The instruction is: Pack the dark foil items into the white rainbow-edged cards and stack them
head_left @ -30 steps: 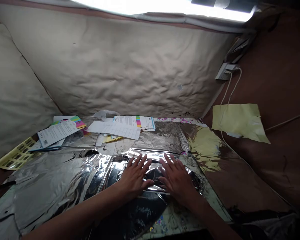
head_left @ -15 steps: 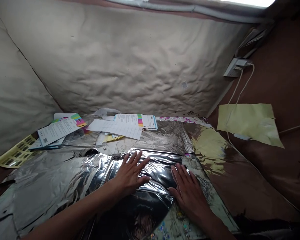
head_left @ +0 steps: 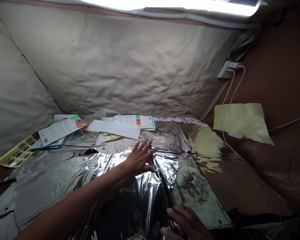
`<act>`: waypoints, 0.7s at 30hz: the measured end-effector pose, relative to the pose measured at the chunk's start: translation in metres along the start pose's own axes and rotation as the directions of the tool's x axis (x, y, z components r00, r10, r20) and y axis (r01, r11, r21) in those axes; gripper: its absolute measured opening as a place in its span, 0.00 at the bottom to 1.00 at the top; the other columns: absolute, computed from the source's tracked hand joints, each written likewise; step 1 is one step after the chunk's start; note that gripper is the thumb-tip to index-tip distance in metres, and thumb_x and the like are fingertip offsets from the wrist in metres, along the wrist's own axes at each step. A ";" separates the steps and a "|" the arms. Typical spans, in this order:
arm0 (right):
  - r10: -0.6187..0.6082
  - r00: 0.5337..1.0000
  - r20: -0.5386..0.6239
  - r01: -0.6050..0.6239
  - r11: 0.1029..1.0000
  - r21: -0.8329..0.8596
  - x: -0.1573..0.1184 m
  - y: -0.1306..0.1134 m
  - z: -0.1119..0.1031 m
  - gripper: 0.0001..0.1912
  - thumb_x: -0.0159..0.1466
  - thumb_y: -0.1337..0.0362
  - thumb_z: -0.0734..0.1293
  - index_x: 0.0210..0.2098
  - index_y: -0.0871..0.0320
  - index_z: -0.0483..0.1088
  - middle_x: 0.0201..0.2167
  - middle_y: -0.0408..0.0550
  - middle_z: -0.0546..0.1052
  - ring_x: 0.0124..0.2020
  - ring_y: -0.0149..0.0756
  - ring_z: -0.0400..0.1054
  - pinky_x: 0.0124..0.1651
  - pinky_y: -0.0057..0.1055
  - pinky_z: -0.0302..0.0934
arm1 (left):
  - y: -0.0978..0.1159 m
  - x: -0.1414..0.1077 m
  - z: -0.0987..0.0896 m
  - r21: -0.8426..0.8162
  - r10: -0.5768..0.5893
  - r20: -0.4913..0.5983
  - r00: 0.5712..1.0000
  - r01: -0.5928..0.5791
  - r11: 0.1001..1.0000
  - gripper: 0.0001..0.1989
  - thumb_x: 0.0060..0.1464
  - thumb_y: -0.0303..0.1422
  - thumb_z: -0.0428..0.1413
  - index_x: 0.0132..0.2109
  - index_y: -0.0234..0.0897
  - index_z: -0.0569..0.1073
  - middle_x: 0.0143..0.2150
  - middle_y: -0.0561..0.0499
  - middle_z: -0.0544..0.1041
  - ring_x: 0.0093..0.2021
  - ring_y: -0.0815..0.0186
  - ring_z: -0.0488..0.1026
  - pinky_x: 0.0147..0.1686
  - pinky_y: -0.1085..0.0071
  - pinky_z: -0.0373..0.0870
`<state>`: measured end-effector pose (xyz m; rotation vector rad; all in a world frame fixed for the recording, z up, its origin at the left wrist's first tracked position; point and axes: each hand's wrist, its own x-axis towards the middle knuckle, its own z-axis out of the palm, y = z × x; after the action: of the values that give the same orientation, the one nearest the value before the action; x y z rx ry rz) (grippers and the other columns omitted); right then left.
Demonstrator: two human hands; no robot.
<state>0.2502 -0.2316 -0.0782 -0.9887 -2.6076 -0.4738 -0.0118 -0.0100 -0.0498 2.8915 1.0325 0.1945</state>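
While the left hand (head_left: pixel 140 159) rests: flat, fingers spread wide, on the silver foil (head_left: pixel 65 180), holding nothing.
Right hand (head_left: pixel 186 224): low at the frame's edge, fingers curled beside the raised fold (head_left: pixel 152 196); whether it grips, can't tell.
Foil: spread across a stained green board (head_left: pixel 197 190), papers (head_left: pixel 112 128) just beyond.
Risk: a hard tug could crease or tear it, or drag those papers.

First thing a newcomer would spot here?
The crumpled mirror-silver foil catches the eye first, spread across the lower half of the view, with the left hand flat on it near the centre and the right hand at the bottom edge of the view. Beyond the foil lie scattered printed papers, and at the right a yellow sheet lies on brown material.
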 end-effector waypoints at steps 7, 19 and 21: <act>-0.047 0.985 -0.167 0.051 0.998 0.021 0.040 -0.005 0.008 0.17 0.65 0.53 0.67 0.53 0.40 0.71 0.55 0.39 0.76 0.54 0.34 0.70 0.63 0.33 0.56 | 0.033 0.040 -0.011 0.006 0.253 -0.141 0.957 -0.255 0.967 0.40 0.57 0.54 0.54 0.70 0.43 0.53 0.71 0.40 0.53 0.69 0.50 0.52 0.66 0.53 0.42; -0.055 0.994 0.090 0.028 0.961 0.276 0.060 0.000 -0.004 0.24 0.67 0.62 0.62 0.63 0.53 0.63 0.62 0.43 0.69 0.59 0.40 0.65 0.65 0.37 0.54 | 0.048 -0.040 -0.022 -0.296 0.375 -0.009 0.927 -0.360 0.884 0.27 0.65 0.41 0.47 0.68 0.38 0.56 0.66 0.41 0.63 0.64 0.52 0.60 0.62 0.55 0.53; -0.049 0.985 0.164 -0.022 0.914 0.404 0.063 0.001 -0.013 0.25 0.65 0.64 0.63 0.62 0.51 0.63 0.61 0.43 0.70 0.59 0.41 0.65 0.65 0.40 0.53 | 0.050 -0.051 -0.032 -0.326 0.296 -0.017 0.955 -0.285 0.901 0.17 0.65 0.35 0.46 0.57 0.37 0.69 0.52 0.43 0.74 0.51 0.57 0.71 0.52 0.62 0.64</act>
<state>0.2087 -0.1997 -0.0416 -0.8997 -2.7015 0.1596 -0.0243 -0.0804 -0.0175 2.7130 0.4972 0.2998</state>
